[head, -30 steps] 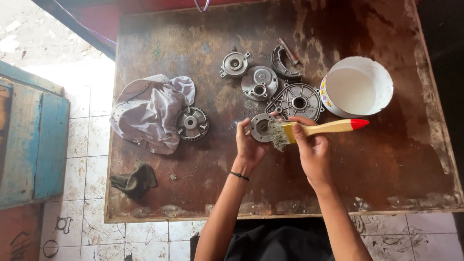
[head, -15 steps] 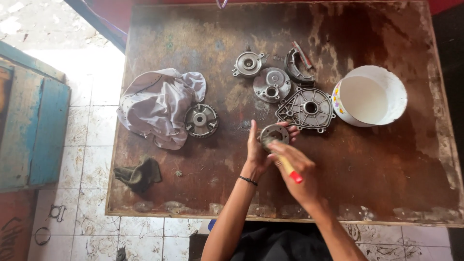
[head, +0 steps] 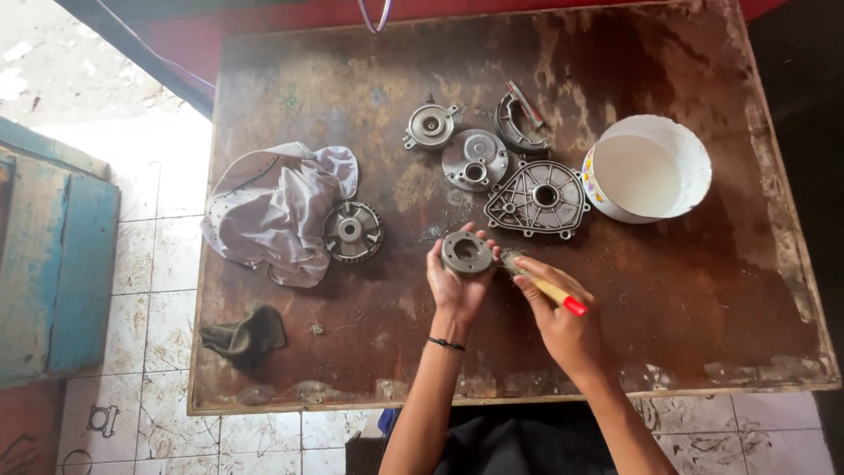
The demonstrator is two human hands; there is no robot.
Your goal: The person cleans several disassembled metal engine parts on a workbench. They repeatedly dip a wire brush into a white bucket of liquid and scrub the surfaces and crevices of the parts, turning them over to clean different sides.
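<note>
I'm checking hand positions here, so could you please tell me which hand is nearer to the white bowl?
The right hand. It holds a brush below and left of the white bowl; the left hand, cupping a round metal part, lies farther left.

We see a round grey metal ring part [head: 467, 253] with a big hole in the middle, lying flat in our left hand [head: 457, 286] just above the brown table. We see a paintbrush [head: 545, 286] with a yellow wooden handle and a red tip in our right hand [head: 567, 330]. Its dirty bristles touch the right edge of the ring.
</note>
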